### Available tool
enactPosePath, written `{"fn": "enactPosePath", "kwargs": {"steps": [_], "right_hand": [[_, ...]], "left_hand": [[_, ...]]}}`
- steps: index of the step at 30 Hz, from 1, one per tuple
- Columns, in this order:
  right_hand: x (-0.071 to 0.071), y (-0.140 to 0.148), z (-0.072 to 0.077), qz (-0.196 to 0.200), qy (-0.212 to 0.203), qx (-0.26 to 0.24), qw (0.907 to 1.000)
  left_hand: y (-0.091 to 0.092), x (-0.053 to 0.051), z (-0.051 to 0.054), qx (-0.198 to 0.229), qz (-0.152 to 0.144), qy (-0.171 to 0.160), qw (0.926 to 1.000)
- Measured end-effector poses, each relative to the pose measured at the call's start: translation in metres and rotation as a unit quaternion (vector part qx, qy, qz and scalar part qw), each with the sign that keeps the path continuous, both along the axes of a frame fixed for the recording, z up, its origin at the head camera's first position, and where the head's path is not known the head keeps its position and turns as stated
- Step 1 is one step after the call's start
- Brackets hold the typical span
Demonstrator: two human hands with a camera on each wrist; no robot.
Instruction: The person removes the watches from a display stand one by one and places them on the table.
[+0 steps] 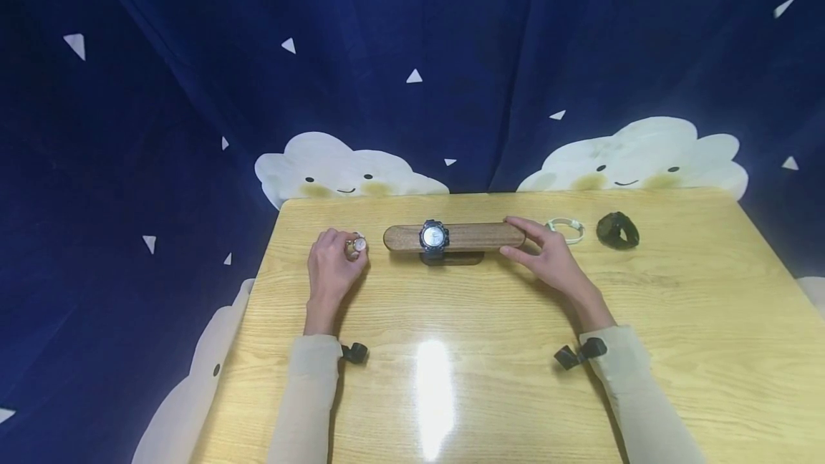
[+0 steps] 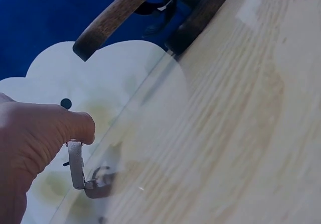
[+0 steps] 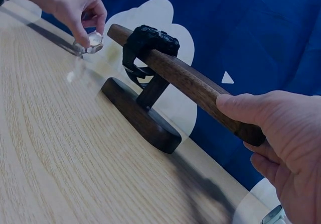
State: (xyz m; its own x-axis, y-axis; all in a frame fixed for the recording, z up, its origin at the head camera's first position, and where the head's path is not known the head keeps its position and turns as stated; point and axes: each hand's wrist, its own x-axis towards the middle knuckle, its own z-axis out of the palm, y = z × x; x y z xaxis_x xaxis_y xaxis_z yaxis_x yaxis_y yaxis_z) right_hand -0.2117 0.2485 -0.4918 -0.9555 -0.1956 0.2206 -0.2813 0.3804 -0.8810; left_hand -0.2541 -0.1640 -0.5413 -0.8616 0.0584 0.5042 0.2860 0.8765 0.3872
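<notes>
A dark wooden watch stand (image 1: 480, 236) has a rounded horizontal bar on a post above an oval base. Around the bar, left of its middle, is strapped a chunky black watch (image 1: 434, 236). My right hand (image 1: 551, 256) grips the bar's right end between thumb and fingers; the right wrist view shows the thumb along the bar's near side. Left of the stand, my left hand (image 1: 330, 263) pinches a small metal-band watch (image 3: 95, 39). In the left wrist view, the watch's band (image 2: 76, 166) hangs below the fingers, its lower end close to the tabletop.
Right of the right hand lies a pale-banded watch (image 1: 568, 220), its band forming a loop. Farther right is another black watch (image 1: 609, 226). The wooden table (image 1: 503, 378) ends at a dark blue curtain (image 1: 451, 20) with clouds and triangles.
</notes>
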Motion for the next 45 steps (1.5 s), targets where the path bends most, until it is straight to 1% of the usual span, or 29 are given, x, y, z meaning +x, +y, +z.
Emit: {"fn": "enactPosePath", "kwargs": {"steps": [4,11,19,24,35,41,45], "right_hand": [[0.0,0.001,0.0,0.005,-0.002,-0.001,1.0],[-0.001,0.001,-0.001,0.004,-0.006,-0.003,1.0],[0.0,0.001,0.0,0.008,-0.002,0.005,1.0],[0.0,0.001,0.0,0.009,-0.002,0.004,0.9999],[-0.002,0.0,-0.002,0.007,0.0,0.001,1.0],[-0.003,0.001,-0.004,0.008,0.0,0.003,1.0],[-0.002,0.001,-0.005,0.007,-0.003,0.003,1.0]], "left_hand": [[0.001,0.0,-0.002,-0.013,-0.011,0.007,0.9998],[0.003,0.0,-0.004,-0.028,-0.017,0.019,0.9993],[0.004,0.0,-0.006,-0.04,-0.013,0.007,0.9991],[0.005,-0.001,-0.009,-0.037,-0.015,-0.003,0.9992],[0.004,-0.002,-0.013,-0.047,-0.014,0.007,0.9988],[0.002,-0.001,-0.013,-0.043,-0.012,0.006,0.999],[0.002,-0.001,-0.012,-0.041,-0.012,-0.002,0.9991]]}}
